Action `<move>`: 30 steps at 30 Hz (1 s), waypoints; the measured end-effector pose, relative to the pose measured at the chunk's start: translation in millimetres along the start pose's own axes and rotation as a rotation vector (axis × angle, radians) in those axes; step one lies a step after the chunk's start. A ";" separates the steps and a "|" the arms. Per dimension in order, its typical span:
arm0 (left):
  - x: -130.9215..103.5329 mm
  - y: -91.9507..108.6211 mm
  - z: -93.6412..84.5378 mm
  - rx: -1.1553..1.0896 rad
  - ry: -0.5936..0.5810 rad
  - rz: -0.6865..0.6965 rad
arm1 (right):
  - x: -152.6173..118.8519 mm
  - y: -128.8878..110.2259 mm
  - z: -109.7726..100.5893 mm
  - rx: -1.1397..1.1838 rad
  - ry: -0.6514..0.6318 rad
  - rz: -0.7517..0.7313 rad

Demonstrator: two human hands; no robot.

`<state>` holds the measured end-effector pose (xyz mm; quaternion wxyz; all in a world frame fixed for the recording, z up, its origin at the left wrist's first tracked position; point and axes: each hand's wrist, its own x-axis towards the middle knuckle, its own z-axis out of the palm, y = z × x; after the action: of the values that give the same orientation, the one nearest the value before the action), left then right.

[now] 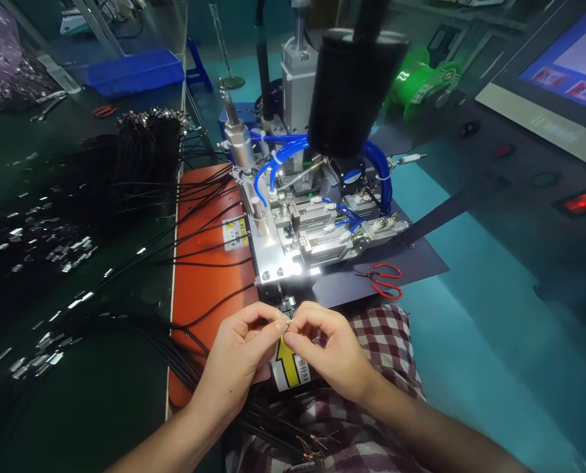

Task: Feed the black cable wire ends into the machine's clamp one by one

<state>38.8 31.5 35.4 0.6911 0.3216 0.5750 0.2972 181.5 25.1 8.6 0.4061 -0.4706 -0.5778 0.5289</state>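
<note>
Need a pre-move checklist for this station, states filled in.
1. Left hand and right hand both at the tiny pale piece: ok.
2. Tiny pale piece correctly oriented: cannot tell, too small.
3. Fingers well clear of the silver metal fixture: cannot tell, they're close to its front edge.
4. Red-handled metal scissors out of both hands: ok.
5. Lap free of thin black cables: not ok, coloured ends lie over the maroon-and-white checked cloth.
6. Blue-and-white touchscreen lit: ok.
</note>
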 end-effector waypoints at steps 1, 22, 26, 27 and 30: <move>0.2 -0.5 0.1 -0.010 -0.005 -0.005 | -1.2 -0.3 3.4 0.004 0.021 -0.009; 2.4 -2.2 -2.2 0.077 -0.040 0.008 | 8.8 -6.7 -10.3 0.006 0.061 0.084; 2.5 -1.8 -1.8 0.081 -0.032 0.005 | 10.6 -7.3 -10.6 0.040 0.063 0.100; 2.3 -1.9 -1.6 0.080 -0.030 0.002 | 10.9 -7.5 -10.5 0.052 0.062 0.108; 1.9 -2.6 -1.6 0.075 -0.027 -0.002 | 11.9 -8.3 -10.2 0.080 0.056 0.127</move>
<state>37.6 31.5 32.0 0.6867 0.3507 0.5767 0.2702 187.8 39.1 17.6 0.4064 -0.5043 -0.5136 0.5628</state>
